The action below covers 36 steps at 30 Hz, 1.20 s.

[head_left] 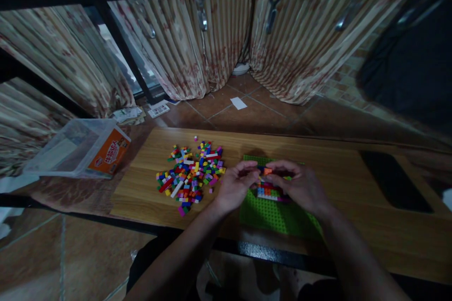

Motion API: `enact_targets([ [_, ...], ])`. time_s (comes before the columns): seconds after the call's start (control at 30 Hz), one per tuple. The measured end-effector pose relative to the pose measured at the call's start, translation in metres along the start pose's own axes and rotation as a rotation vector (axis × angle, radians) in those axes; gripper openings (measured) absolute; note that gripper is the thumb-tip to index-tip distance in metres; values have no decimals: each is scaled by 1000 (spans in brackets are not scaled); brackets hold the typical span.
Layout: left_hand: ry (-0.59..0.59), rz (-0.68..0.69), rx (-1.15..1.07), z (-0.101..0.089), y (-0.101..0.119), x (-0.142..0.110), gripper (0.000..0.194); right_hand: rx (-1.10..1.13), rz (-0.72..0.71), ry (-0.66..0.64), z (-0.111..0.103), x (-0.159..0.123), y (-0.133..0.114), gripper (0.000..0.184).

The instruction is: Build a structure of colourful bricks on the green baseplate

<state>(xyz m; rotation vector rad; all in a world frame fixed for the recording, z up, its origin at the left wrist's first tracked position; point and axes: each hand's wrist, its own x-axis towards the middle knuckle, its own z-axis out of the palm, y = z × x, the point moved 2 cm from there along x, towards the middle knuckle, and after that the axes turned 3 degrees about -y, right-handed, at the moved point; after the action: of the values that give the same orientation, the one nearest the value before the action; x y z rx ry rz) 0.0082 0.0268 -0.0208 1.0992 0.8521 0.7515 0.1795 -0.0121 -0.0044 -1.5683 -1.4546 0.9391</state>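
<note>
Worktop (353,174) bears a part-hidden, multicoloured brick build (269,192); right hand (300,183) pinches an orange brick (268,171); left hand (237,184), grip unclear.

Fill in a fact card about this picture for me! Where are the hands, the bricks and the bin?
Left hand: over the green plate, fingers bunched; grip unclear
Right hand: fingertips at an orange brick; firmness unclear
On plate: joined bricks, many colours
Loose pile: on the table, left of the plate
Bin: see-through, orange label, left of the table
Far right: black slab on the table
</note>
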Motion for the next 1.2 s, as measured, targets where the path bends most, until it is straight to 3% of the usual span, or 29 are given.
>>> enact_targets([
  [0.13, 117, 46, 425, -4, -3, 0, 30, -237, -39, 82, -5, 1, 9, 14],
  [0.3, 29, 33, 672, 2, -7, -4, 39, -245, -82, 60, 4, 2, 10, 16],
  [0.47, -38, 118, 728, 7, -12, -5, 41, -202, -33, 61, 5, 0, 10, 14],
  [0.63, -32, 122, 753, 7, -13, -5, 43, -104, 18, -33, 6, 0, 14, 18],
  [0.93, -26, 133, 807, 8, -11, -6, 45, -283, -128, 68, 7, 1, 8, 17],
  [1.2, -31, 138, 844, 10, -10, -7, 45, -259, -148, -25, 9, -2, 7, 15],
])
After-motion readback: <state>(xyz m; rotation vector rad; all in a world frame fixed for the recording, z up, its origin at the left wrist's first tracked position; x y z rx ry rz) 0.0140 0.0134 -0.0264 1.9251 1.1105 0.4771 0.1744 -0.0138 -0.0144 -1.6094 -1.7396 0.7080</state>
